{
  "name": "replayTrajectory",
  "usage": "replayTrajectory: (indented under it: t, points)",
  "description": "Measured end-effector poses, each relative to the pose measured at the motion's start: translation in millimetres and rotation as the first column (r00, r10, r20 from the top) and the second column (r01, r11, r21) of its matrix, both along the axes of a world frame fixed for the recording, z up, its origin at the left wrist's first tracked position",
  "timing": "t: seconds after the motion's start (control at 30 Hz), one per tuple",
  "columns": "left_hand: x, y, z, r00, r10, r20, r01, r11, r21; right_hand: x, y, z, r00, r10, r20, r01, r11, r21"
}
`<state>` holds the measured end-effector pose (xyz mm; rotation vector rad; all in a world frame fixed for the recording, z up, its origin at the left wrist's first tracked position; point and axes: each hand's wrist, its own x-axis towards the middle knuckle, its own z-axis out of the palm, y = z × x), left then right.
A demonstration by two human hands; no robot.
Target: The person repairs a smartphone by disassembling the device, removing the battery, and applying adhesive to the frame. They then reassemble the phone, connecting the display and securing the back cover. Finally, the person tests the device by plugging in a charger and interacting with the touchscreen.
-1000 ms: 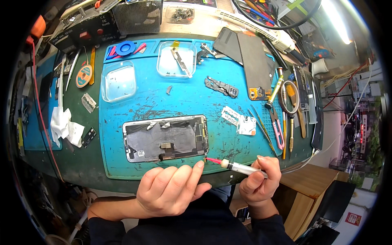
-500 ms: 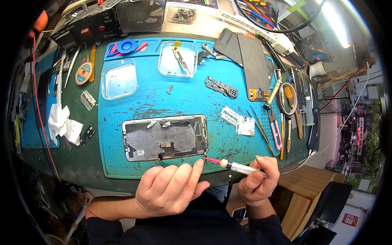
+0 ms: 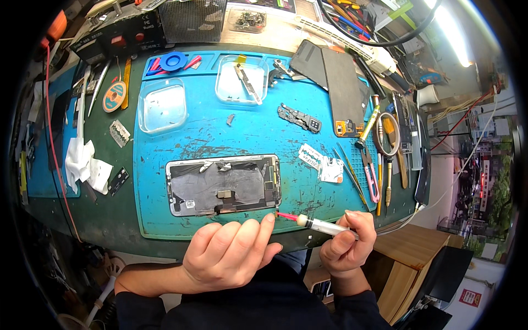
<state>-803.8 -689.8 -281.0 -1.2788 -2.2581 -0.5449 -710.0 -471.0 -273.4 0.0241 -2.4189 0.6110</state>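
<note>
My right hand (image 3: 350, 242) grips a clear syringe (image 3: 330, 227) with a pink needle tip (image 3: 287, 216) that points left. That tip meets a tiny dark piece at the index fingertip of my left hand (image 3: 228, 253). The fingers of my left hand are curled together, and what they pinch is too small to make out. Just beyond the hands lies an opened phone screen assembly (image 3: 224, 185), its silver frame and dark inner side facing up, on the blue work mat (image 3: 220, 137).
Two clear plastic boxes (image 3: 163, 105) stand at the mat's far side. Several flat phone parts (image 3: 341, 82) lie far right, near tweezers (image 3: 350, 173), pink-handled pliers (image 3: 370, 179) and brushes (image 3: 390, 129). On the left are a solder spool (image 3: 114, 97), a razor blade (image 3: 119, 133) and white tissue (image 3: 80, 162).
</note>
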Motion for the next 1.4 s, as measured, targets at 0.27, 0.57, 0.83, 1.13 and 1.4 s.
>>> replayTrajectory:
  t: [0.27, 0.57, 0.83, 1.13, 1.4]
  points:
    - [0.2, 0.5, -0.8, 1.000, 0.007, -0.003, -0.007, 1.000, 0.008, -0.3, -0.2, 0.0, 1.000, 0.006, 0.002, -0.006, 1.000, 0.002]
    - [0.4, 0.2, -1.1, 1.000, 0.009, 0.000, -0.009, 1.000, 0.013, -0.1, 0.4, -1.7, 1.000, 0.006, -0.006, -0.006, 1.000, 0.001]
    - [0.8, 0.5, -0.9, 1.000, 0.014, 0.000, -0.014, 1.000, 0.010, 1.3, 0.7, -3.6, 1.000, -0.002, -0.012, 0.002, 1.000, 0.004]
    - [-0.3, 0.2, -0.8, 1.000, -0.004, 0.016, 0.004, 1.000, 0.026, -0.3, 0.0, -2.8, 1.000, 0.004, -0.017, -0.004, 1.000, 0.008]
    - [-0.1, 0.0, -0.6, 1.000, -0.007, 0.017, 0.007, 1.000, 0.027, 0.5, -0.2, -3.1, 1.000, 0.004, -0.018, -0.004, 1.000, 0.009]
